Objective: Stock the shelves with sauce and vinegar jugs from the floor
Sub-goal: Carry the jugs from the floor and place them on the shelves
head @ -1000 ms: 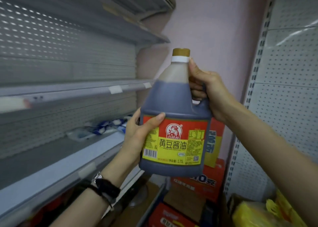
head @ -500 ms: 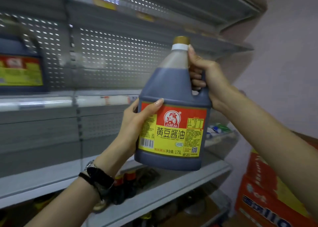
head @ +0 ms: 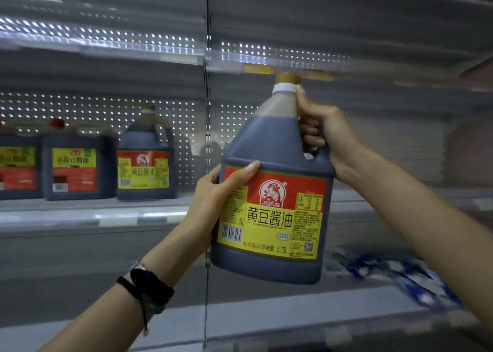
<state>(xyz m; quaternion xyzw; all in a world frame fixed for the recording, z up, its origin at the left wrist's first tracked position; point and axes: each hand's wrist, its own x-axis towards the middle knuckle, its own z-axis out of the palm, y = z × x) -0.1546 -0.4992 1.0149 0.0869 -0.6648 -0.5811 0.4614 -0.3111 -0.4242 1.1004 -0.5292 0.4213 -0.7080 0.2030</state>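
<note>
Dim light, motion blur, curved edges

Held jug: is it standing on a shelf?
No, the left hand and right hand hold the jug in the air before the shelf.

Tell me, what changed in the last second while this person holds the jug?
The person turned left along the shelves, carrying the soy sauce jug toward a shelf where three other jugs have come into view. Unchanged: the right hand grips its handle, the left hand holds its side, and it stays upright.
</note>
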